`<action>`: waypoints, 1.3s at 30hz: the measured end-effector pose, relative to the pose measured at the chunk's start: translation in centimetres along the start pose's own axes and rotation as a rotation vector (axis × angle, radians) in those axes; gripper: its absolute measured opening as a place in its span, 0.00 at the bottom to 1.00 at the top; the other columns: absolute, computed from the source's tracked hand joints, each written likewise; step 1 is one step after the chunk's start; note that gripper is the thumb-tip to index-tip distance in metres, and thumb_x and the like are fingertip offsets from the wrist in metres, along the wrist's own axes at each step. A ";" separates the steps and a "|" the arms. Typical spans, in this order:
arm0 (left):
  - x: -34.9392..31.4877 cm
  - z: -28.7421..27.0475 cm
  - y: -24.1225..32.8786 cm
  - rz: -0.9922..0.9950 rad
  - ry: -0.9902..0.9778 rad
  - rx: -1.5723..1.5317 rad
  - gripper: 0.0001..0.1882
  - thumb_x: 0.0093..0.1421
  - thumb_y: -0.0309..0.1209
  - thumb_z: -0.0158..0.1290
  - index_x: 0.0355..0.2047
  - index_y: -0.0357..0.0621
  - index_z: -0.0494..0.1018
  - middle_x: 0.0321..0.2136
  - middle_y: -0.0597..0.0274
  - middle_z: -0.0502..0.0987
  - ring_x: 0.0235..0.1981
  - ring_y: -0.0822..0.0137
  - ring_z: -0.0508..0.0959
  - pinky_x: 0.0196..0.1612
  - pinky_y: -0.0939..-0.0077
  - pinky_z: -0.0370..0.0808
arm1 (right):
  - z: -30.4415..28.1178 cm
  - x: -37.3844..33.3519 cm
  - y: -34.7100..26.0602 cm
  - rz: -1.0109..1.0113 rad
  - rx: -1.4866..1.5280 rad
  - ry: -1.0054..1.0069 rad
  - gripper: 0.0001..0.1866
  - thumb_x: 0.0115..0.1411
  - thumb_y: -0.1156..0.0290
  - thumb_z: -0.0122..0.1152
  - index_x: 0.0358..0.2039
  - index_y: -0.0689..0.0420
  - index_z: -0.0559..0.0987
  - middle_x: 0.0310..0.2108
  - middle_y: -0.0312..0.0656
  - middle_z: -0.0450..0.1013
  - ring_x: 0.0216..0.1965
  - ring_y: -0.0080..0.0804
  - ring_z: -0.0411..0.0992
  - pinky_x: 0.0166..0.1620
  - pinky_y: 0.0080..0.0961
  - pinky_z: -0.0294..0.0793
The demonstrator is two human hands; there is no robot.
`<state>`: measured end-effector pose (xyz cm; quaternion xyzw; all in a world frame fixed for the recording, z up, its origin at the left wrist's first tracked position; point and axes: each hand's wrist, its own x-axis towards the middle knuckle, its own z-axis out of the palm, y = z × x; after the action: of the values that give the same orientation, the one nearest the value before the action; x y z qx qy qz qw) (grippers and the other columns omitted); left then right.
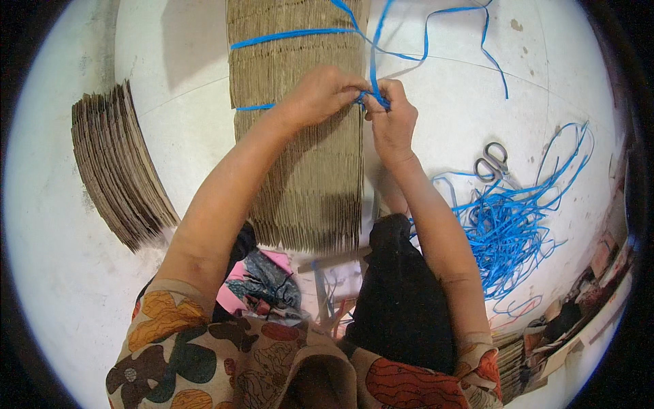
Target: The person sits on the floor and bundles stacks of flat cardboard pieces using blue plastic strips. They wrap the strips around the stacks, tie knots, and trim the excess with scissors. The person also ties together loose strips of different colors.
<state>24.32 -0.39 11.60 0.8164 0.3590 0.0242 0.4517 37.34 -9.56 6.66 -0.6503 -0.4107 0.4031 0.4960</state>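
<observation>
**Both my hands close on a blue strap at the edge of a brown stack**

My left hand [323,94] and right hand [394,119] meet at the right-hand edge of the long brown stack [310,184], fingertips nearly touching, each with thumb and fingers pinched on the blue strap [373,65]. My fingers cover the spot where it crosses, so I can't tell whether there is a knot there or only a twist. One length of the strap rises from between my hands toward the top of the view; another shows on the stack's left side, running under my left wrist.

The stack lies on the pale floor [184,133], stretching away from me, its thin cardboard-like layers packed edge-up. Farther along, a second blue band [293,37] crosses it, and a loose blue tail [427,31] wanders over the floor to the right.

Off to my left, apart from the long stack, sits a shorter, curved-looking brown stack [117,167]. On my right, beyond my forearm, is a tangled heap of blue strips [507,232], with black-handled scissors [494,162] at its far edge. Near my knees lie a dark patterned cloth [272,283] and something pink [233,296].
</observation>
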 end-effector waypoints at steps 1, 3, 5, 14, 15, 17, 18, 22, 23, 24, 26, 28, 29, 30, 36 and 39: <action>0.0 0.1 -0.3 0.009 0.008 -0.027 0.10 0.55 0.29 0.48 0.37 0.42 0.74 0.22 0.52 0.73 0.23 0.71 0.70 0.31 0.73 0.69 | -0.1 0.1 -0.2 0.069 0.079 -0.008 0.07 0.49 0.79 0.59 0.31 0.58 0.73 0.23 0.40 0.72 0.23 0.29 0.71 0.26 0.23 0.71; -0.2 0.2 -0.9 0.027 0.027 -0.082 0.09 0.55 0.29 0.49 0.35 0.41 0.74 0.21 0.53 0.72 0.22 0.71 0.69 0.29 0.73 0.69 | -0.3 0.2 -0.4 0.178 0.225 -0.051 0.05 0.49 0.78 0.61 0.27 0.59 0.74 0.20 0.37 0.72 0.20 0.23 0.69 0.25 0.21 0.70; 0.0 0.3 -0.6 0.043 0.040 -0.003 0.08 0.54 0.30 0.49 0.32 0.39 0.73 0.19 0.55 0.71 0.21 0.72 0.67 0.27 0.73 0.67 | -1.0 0.3 -0.3 0.259 0.356 -0.108 0.05 0.49 0.76 0.62 0.24 0.61 0.75 0.18 0.34 0.70 0.18 0.18 0.67 0.23 0.18 0.68; -0.4 0.8 -0.1 0.055 0.126 -0.056 0.08 0.52 0.30 0.48 0.25 0.37 0.68 0.16 0.54 0.65 0.18 0.69 0.65 0.23 0.73 0.65 | -2.1 0.3 0.1 0.308 0.302 -0.106 0.10 0.55 0.68 0.56 0.23 0.62 0.75 0.14 0.35 0.67 0.15 0.18 0.63 0.19 0.13 0.62; -0.4 0.8 0.0 0.065 0.128 -0.051 0.08 0.52 0.30 0.48 0.24 0.37 0.68 0.16 0.54 0.65 0.17 0.69 0.64 0.23 0.73 0.65 | -2.4 0.5 -0.1 0.360 0.487 -0.140 0.11 0.56 0.67 0.55 0.23 0.62 0.75 0.13 0.34 0.66 0.14 0.18 0.62 0.19 0.13 0.61; -0.5 0.9 -0.2 0.065 0.133 -0.023 0.08 0.52 0.30 0.48 0.24 0.37 0.67 0.16 0.52 0.66 0.17 0.65 0.67 0.23 0.71 0.65 | -3.1 1.1 -1.2 0.460 0.854 -0.202 0.13 0.57 0.65 0.53 0.24 0.63 0.75 0.12 0.34 0.64 0.13 0.19 0.60 0.18 0.14 0.59; -0.6 0.9 -0.3 0.065 0.136 -0.008 0.07 0.52 0.30 0.48 0.24 0.37 0.67 0.17 0.52 0.66 0.17 0.63 0.68 0.23 0.70 0.65 | -2.4 1.2 -1.0 0.531 1.149 -0.201 0.15 0.59 0.64 0.51 0.20 0.61 0.71 0.11 0.33 0.61 0.11 0.18 0.56 0.15 0.14 0.55; -1.7 0.4 -0.7 0.124 0.137 0.287 0.07 0.52 0.29 0.48 0.28 0.38 0.65 0.20 0.47 0.69 0.22 0.49 0.71 0.25 0.63 0.67 | -3.0 1.2 0.3 0.722 0.636 -0.234 0.19 0.58 0.61 0.53 0.15 0.54 0.63 0.12 0.32 0.60 0.10 0.16 0.53 0.12 0.13 0.48; -2.0 0.2 -0.6 0.119 0.113 0.343 0.07 0.52 0.29 0.48 0.28 0.38 0.65 0.21 0.47 0.69 0.24 0.46 0.71 0.25 0.61 0.67 | -2.8 0.1 1.5 0.753 0.667 -0.239 0.19 0.59 0.60 0.52 0.15 0.53 0.62 0.13 0.33 0.60 0.10 0.16 0.52 0.12 0.13 0.48; -1.7 -0.3 -0.5 0.125 0.103 0.409 0.07 0.52 0.29 0.48 0.29 0.39 0.64 0.22 0.46 0.70 0.25 0.43 0.71 0.26 0.59 0.67 | -2.8 0.0 2.6 0.763 0.697 -0.245 0.19 0.60 0.60 0.51 0.16 0.53 0.62 0.14 0.33 0.60 0.10 0.16 0.51 0.12 0.13 0.48; -1.9 -0.2 -1.0 0.101 0.093 0.422 0.10 0.53 0.30 0.49 0.35 0.41 0.66 0.23 0.49 0.71 0.25 0.46 0.72 0.27 0.61 0.69 | -3.0 0.7 2.9 0.676 0.731 -0.182 0.14 0.59 0.61 0.51 0.21 0.55 0.64 0.18 0.36 0.62 0.13 0.19 0.56 0.14 0.14 0.53; -2.9 0.1 -1.1 0.087 0.130 0.338 0.14 0.53 0.31 0.50 0.40 0.43 0.68 0.25 0.51 0.72 0.25 0.49 0.74 0.28 0.63 0.70 | -5.0 0.1 2.9 0.523 0.695 -0.046 0.09 0.55 0.66 0.54 0.28 0.60 0.71 0.24 0.41 0.68 0.19 0.24 0.67 0.17 0.14 0.62; -3.9 -0.3 -1.0 0.071 0.182 0.258 0.16 0.53 0.31 0.51 0.43 0.45 0.68 0.26 0.52 0.73 0.26 0.50 0.74 0.29 0.63 0.71 | -6.3 -0.5 3.1 0.456 0.669 0.007 0.10 0.54 0.69 0.55 0.32 0.62 0.75 0.28 0.43 0.72 0.22 0.27 0.72 0.19 0.14 0.67; -4.6 -0.4 -0.5 0.055 0.232 0.178 0.18 0.53 0.31 0.51 0.46 0.47 0.68 0.26 0.53 0.74 0.27 0.52 0.75 0.30 0.63 0.72 | -8.0 -1.5 4.5 0.462 0.463 0.062 0.15 0.51 0.73 0.54 0.41 0.62 0.74 0.36 0.45 0.72 0.30 0.33 0.75 0.26 0.16 0.73; -5.4 1.5 5.3 0.099 0.181 0.137 0.24 0.53 0.29 0.52 0.52 0.42 0.63 0.34 0.51 0.75 0.30 0.55 0.76 0.32 0.68 0.73 | -18.4 -7.9 12.0 0.382 -0.714 0.547 0.16 0.52 0.68 0.54 0.38 0.66 0.73 0.34 0.56 0.72 0.32 0.50 0.72 0.37 0.37 0.70; -5.1 4.1 6.4 0.194 0.161 0.081 0.22 0.54 0.29 0.50 0.50 0.39 0.64 0.35 0.51 0.75 0.32 0.55 0.76 0.33 0.66 0.74 | -19.7 -6.6 10.7 0.473 -0.965 0.484 0.18 0.53 0.60 0.55 0.35 0.64 0.73 0.33 0.55 0.72 0.34 0.49 0.71 0.36 0.40 0.69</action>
<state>25.60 -8.57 15.44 0.8603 0.3139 0.1188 0.3838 54.94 -23.72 0.55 -0.9499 -0.2666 0.1103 0.1203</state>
